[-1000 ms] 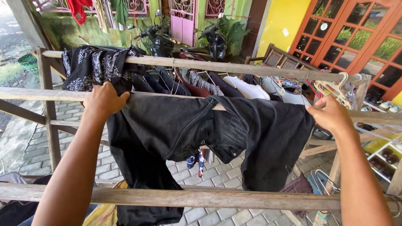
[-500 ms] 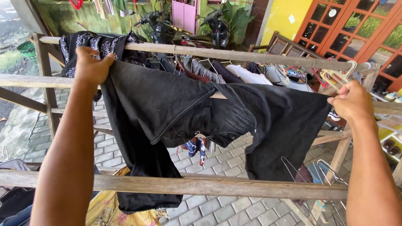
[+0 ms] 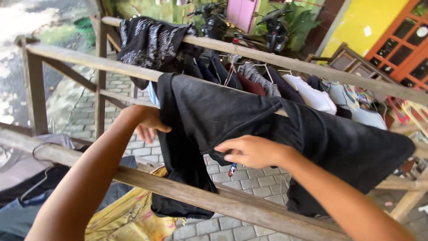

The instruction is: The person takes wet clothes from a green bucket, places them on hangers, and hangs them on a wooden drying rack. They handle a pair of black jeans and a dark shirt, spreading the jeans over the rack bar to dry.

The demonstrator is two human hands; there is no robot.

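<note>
A black garment (image 3: 232,120), like trousers, hangs spread over the middle wooden rail (image 3: 89,61) of a drying rack. My left hand (image 3: 145,121) is at the garment's left edge, fingers curled beside the hanging leg. My right hand (image 3: 252,151) rests on the front of the cloth near its middle, fingers pinching a fold. One leg hangs down behind the near rail (image 3: 214,201); the other spreads to the right.
A black patterned cloth (image 3: 149,42) hangs on the far rail (image 3: 312,67), with several clothes on hangers behind. A yellow cloth (image 3: 129,218) and grey clothes on a hanger (image 3: 26,178) lie low at left. Motorbikes (image 3: 272,27) stand beyond. Paved brick ground lies below.
The garment has come down onto the middle rail. My left hand dropped from the rail top to the garment's left edge, and my right hand moved left from the right end to the middle.
</note>
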